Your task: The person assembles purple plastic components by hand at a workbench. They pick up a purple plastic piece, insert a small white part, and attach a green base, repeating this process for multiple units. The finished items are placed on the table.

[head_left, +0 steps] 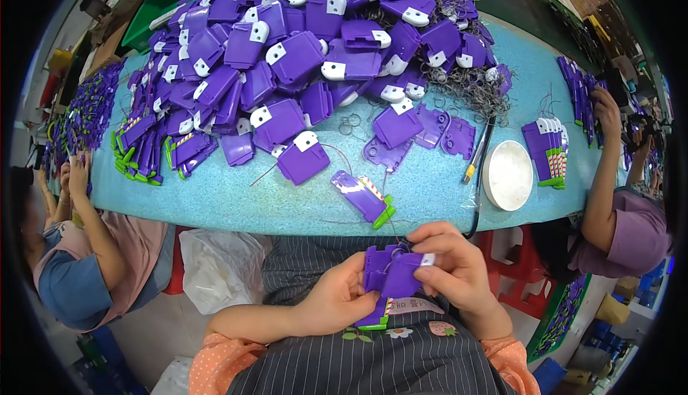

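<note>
My left hand (337, 291) grips a purple plastic shell (375, 269) with its hollow inner side showing, in front of my striped apron. Below it hangs a purple end with a green edge and a red-and-white striped strip. My right hand (455, 269) pinches a purple cover (401, 278) by its white corner, tilted against the shell. A thin dark wire and a ring-like coil show at the top, between the two parts. Just beyond my hands, on the blue-green table (287, 207), lies a purple piece with a green foot (364, 198).
A large heap of purple covers with white corners (294, 58) fills the far table, beside tangled grey wire rings (466, 97). To the right are a white round dish (507, 175), a dark cable tool (479, 158) and stacked striped pieces (547, 151). Co-workers sit on both sides.
</note>
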